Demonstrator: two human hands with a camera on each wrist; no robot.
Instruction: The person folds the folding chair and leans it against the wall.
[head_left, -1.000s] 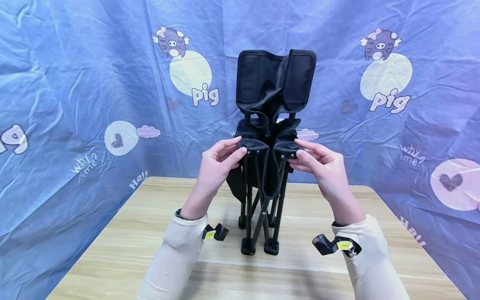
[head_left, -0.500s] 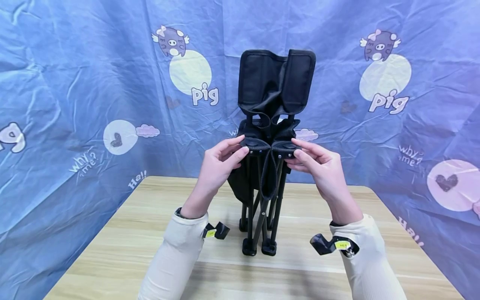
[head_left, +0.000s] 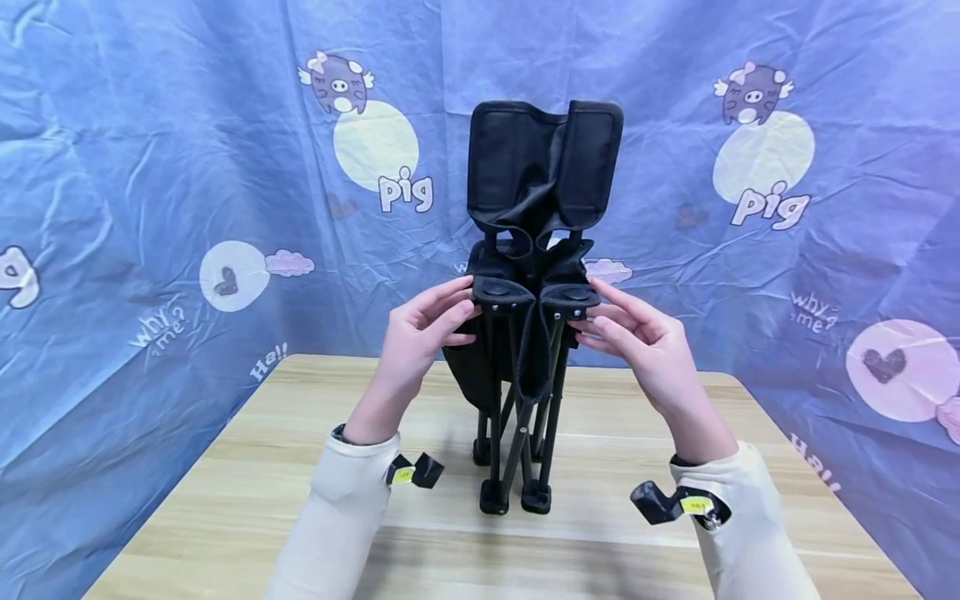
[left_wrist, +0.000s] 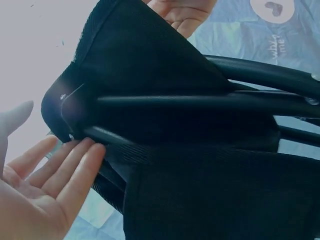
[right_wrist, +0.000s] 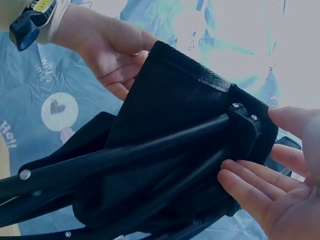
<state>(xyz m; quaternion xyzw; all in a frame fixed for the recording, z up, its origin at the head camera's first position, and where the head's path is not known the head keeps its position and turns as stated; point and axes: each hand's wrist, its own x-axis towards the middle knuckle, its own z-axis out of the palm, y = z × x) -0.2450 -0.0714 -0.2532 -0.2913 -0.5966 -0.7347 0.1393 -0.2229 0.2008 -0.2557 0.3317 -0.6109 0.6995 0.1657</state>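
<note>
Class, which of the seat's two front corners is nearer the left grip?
The left corner, beside the left grip; the right corner lies across the central fold, by the right grip.

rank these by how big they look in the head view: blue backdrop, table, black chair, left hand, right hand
1. Blue backdrop
2. Table
3. Black chair
4. Left hand and right hand: they look alike, so I can't rank them.

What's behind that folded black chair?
A blue printed curtain, with a pink cloud peeking out right of the chair, and the rear edge of the table. Whatever the chair itself covers can't be seen.
</note>
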